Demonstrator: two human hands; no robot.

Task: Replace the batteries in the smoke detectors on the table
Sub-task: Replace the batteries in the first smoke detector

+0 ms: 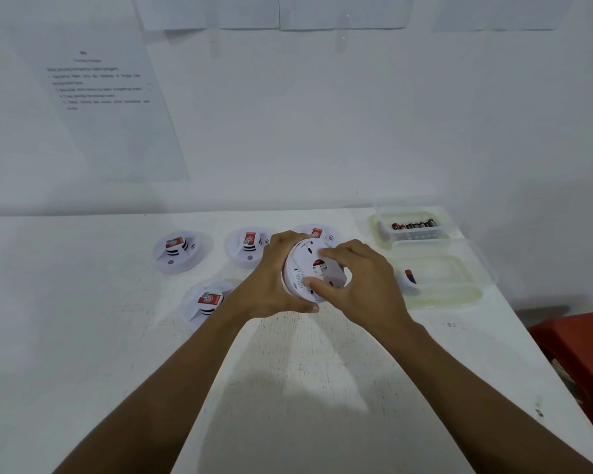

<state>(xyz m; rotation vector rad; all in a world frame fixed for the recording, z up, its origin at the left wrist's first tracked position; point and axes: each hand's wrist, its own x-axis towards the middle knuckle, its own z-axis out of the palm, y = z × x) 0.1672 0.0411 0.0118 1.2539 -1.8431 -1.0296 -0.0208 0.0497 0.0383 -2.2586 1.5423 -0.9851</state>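
A round white smoke detector (305, 268) is held tilted above the table with its back side toward me. My left hand (271, 278) grips its left rim, thumb below and fingers over the top. My right hand (363, 278) holds its right side, fingers curled over the back plate, thumb on the lower part. Several other white detectors with red labels lie face up on the white table (83, 336): one at the far left (180, 251), one in the middle (245, 246), one behind my hands (317, 231), one nearer at the left (206, 301).
A clear plastic box (413, 225) with several batteries stands at the back right. In front of it lies a clear lid or tray (442, 278) holding a single battery (409, 276). A red object (582, 347) sits beyond the table's right edge. Printed sheets hang on the wall.
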